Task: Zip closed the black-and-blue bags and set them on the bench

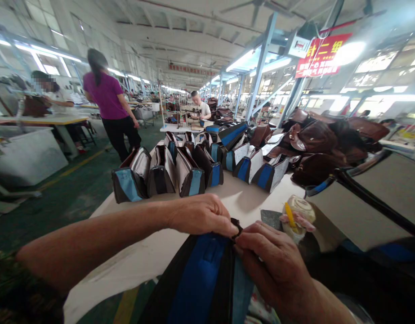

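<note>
A dark bag piece with a wide blue stripe [200, 274] stands close to me at the bottom centre, its upper edge between my hands. My left hand [203, 215] reaches in from the left, fingers pinched on a small dark strip at the bag's top corner. From the right, my right hand [273, 256] closes thumb and fingers on the same corner, almost touching the left fingertips. The bag's lower part runs out of view.
Several bag pieces [191, 173] stand in rows on the white table [241, 193]. Brown bags [315, 135] are heaped at the right. A wrapped bundle [298, 213] lies beside my right hand. A person in purple [106, 96] is at the left.
</note>
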